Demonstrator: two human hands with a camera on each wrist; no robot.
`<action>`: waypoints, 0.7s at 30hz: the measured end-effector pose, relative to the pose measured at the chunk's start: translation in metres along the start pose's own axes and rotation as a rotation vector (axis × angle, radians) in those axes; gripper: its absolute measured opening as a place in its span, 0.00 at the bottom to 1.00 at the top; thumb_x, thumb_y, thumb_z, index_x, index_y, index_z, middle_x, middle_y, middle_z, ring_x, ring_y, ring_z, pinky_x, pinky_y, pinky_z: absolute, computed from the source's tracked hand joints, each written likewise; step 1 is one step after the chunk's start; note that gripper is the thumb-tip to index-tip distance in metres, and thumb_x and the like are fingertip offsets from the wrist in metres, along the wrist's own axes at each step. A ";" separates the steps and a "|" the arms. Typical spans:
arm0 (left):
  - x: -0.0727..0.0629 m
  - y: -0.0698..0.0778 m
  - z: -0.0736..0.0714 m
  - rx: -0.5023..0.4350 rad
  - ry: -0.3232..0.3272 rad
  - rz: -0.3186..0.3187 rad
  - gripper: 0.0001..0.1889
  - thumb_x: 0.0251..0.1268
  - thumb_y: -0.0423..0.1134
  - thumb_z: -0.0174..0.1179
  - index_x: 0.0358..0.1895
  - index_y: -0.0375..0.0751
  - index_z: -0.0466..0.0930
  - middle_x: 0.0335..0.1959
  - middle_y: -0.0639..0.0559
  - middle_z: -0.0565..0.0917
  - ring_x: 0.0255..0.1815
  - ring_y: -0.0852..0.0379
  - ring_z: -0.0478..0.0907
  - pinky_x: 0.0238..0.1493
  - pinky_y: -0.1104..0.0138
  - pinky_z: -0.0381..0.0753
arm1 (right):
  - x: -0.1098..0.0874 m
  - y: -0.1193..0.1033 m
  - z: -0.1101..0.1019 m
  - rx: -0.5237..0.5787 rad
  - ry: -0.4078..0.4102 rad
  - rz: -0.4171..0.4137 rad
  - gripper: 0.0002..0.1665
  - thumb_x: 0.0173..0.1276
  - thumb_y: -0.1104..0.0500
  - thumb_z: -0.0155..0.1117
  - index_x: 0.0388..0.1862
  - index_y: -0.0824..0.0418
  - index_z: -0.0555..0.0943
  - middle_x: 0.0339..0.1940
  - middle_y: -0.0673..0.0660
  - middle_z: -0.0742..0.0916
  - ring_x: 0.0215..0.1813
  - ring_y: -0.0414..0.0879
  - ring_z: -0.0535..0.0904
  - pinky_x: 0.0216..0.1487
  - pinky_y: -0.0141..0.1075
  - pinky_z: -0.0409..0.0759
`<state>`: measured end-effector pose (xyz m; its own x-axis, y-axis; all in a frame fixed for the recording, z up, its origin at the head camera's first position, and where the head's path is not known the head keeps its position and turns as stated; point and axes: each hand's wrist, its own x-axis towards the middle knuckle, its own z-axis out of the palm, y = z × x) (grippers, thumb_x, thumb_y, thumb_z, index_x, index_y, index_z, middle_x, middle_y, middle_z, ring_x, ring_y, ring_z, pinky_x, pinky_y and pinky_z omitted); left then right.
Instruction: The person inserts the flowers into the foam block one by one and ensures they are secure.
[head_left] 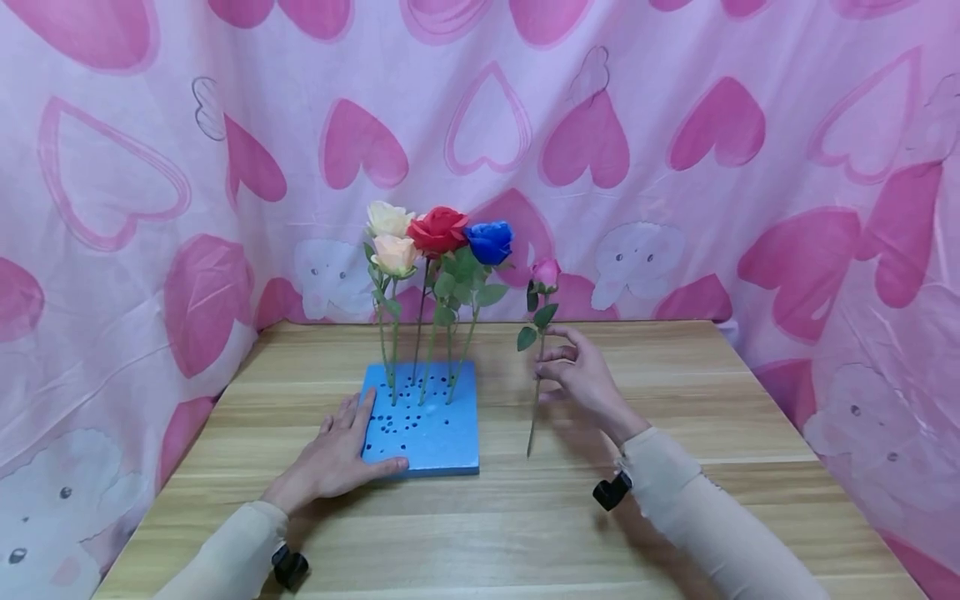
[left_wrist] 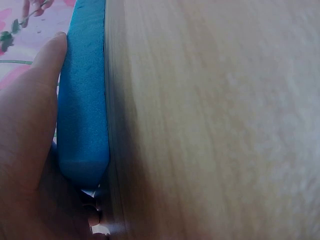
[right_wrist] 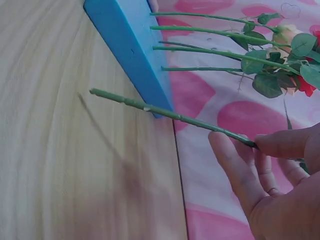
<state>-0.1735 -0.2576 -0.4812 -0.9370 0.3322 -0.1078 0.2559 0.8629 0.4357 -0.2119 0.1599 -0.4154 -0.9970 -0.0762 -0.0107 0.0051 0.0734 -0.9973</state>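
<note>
A blue foam block dotted with holes lies flat on the table, and artificial roses stand upright in it. My left hand rests at its near left corner, thumb along the front edge and the other fingers extended by the left side. To the right of the block, my right hand pinches the stem of a pink rose between thumb and fingers. That rose is roughly upright, its bloom on top. In the right wrist view the bare lower end of its green stem is apart from the block.
Two cream roses, a red rose and a blue rose rise from the block's back half. The wooden table reaches back to a pink heart-patterned cloth, which also hangs at both sides.
</note>
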 end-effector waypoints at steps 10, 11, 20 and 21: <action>-0.003 0.000 0.002 -0.001 0.001 0.004 0.73 0.63 0.85 0.61 0.93 0.39 0.35 0.91 0.25 0.47 0.92 0.25 0.42 0.86 0.27 0.42 | -0.003 -0.020 -0.007 0.083 0.003 -0.086 0.33 0.77 0.73 0.70 0.78 0.61 0.76 0.57 0.71 0.89 0.48 0.51 0.94 0.46 0.56 0.95; -0.003 0.000 0.003 0.001 0.000 0.003 0.73 0.63 0.86 0.61 0.93 0.39 0.35 0.91 0.25 0.47 0.92 0.25 0.42 0.86 0.27 0.42 | -0.003 -0.022 -0.007 0.097 0.001 -0.089 0.33 0.77 0.73 0.70 0.77 0.62 0.77 0.57 0.71 0.89 0.48 0.50 0.94 0.47 0.56 0.95; -0.002 0.000 0.003 0.000 0.007 -0.001 0.74 0.62 0.86 0.61 0.93 0.39 0.35 0.91 0.25 0.47 0.92 0.25 0.42 0.86 0.27 0.42 | -0.010 -0.043 -0.002 0.148 -0.079 -0.189 0.31 0.77 0.71 0.72 0.78 0.62 0.80 0.52 0.59 0.92 0.51 0.51 0.95 0.51 0.60 0.92; -0.002 0.000 0.003 0.002 0.009 0.002 0.74 0.62 0.86 0.61 0.93 0.39 0.35 0.91 0.25 0.47 0.92 0.25 0.42 0.86 0.27 0.42 | -0.011 -0.046 -0.001 0.146 -0.092 -0.204 0.31 0.78 0.71 0.73 0.78 0.62 0.80 0.52 0.59 0.92 0.52 0.52 0.95 0.51 0.60 0.92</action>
<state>-0.1709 -0.2570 -0.4832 -0.9385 0.3310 -0.0987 0.2588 0.8630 0.4339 -0.2008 0.1580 -0.3694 -0.9675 -0.1653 0.1915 -0.1774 -0.0965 -0.9794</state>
